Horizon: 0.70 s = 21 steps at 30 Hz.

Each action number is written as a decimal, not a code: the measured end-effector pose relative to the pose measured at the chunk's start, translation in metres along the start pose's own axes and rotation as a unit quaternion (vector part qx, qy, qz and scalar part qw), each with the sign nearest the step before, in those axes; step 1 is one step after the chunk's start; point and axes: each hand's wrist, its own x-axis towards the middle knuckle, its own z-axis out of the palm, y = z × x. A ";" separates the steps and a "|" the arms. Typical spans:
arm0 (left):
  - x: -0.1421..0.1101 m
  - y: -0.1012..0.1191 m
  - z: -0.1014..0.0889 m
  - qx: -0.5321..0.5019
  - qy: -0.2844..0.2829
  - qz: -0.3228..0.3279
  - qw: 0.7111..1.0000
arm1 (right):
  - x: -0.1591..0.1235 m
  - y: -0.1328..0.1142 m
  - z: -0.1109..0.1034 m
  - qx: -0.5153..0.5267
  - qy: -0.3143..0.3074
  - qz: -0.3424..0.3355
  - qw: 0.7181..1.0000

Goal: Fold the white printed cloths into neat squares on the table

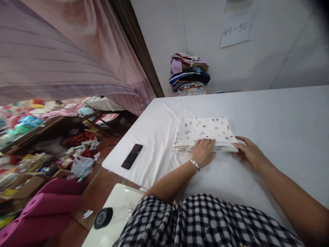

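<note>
A folded white cloth with small printed motifs (204,130) lies on the white-covered table (282,116). My left hand (203,151), a bracelet at the wrist, grips the cloth's near edge with fingers curled over it. At the cloth's near right corner my right hand (248,151) holds the layers, thumb on top and fingers tucked under.
A black phone (132,156) lies near the table's left edge. A stack of folded clothes (189,73) stands at the far end against the wall, below a paper note (235,31). Left of the table are a pink curtain, cluttered shelves and magenta rolls (41,209).
</note>
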 end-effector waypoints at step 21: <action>-0.076 -0.102 -0.049 -0.189 0.006 -0.427 0.884 | 0.006 0.011 -0.007 -0.045 -0.041 0.004 0.998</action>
